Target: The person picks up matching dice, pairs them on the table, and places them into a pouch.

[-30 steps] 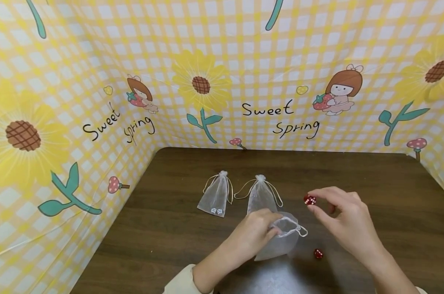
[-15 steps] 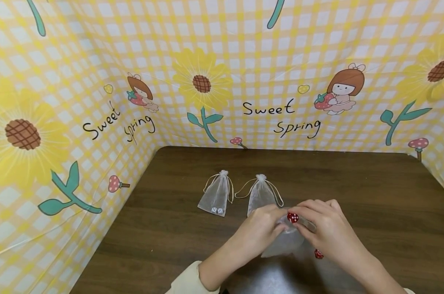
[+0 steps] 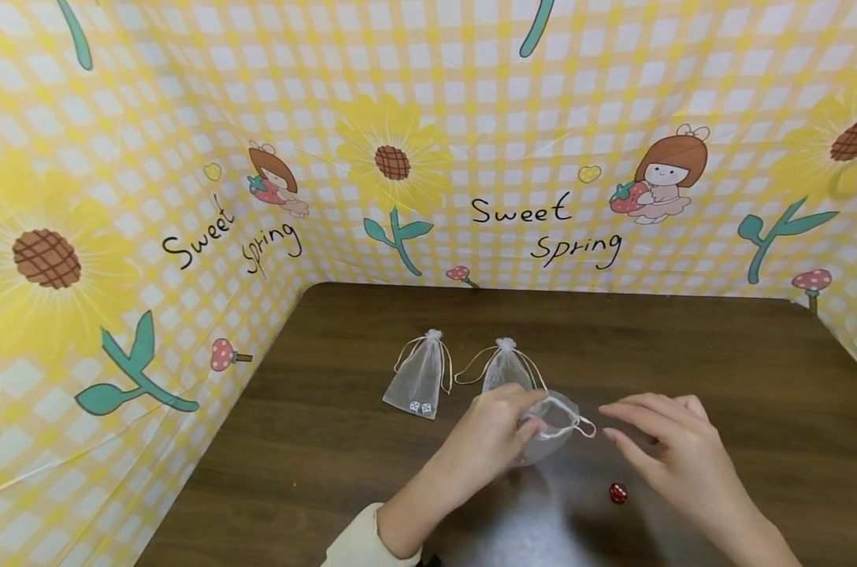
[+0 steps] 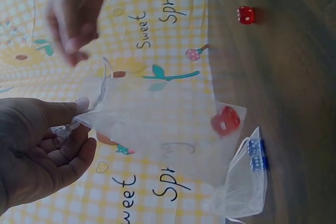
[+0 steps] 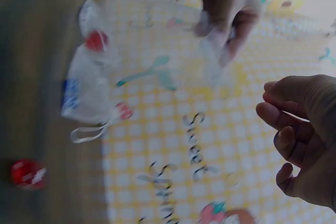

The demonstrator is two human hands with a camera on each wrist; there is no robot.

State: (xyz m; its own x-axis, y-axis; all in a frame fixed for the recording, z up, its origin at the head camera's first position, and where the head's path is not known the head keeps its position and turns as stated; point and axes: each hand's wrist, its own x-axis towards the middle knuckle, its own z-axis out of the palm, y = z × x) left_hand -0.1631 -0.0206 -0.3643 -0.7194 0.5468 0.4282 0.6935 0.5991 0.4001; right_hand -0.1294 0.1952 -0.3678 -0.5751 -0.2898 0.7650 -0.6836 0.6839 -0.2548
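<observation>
My left hand [image 3: 495,429] pinches the rim of a sheer white drawstring bag [image 3: 552,445], its mouth held apart above the table. In the left wrist view a red die [image 4: 226,120] lies in the bottom corner of this bag. To the right of the bag's mouth hovers my right hand [image 3: 677,445], thumb and fingers apart, with nothing between them. Below it on the table is another red die [image 3: 617,493] with white dots.
Two closed drawstring bags lie farther back on the dark wooden table [image 3: 315,472]. The left bag [image 3: 417,378] has two white dice inside; the other bag [image 3: 502,370] is partly behind my left hand, with blue dice [image 4: 257,156] in it. A checked yellow cloth [image 3: 513,94] surrounds the table.
My right hand brought a red die to the bag's mouth, let go of it and drew back to the right. That die is now inside the bag. My left hand keeps its hold.
</observation>
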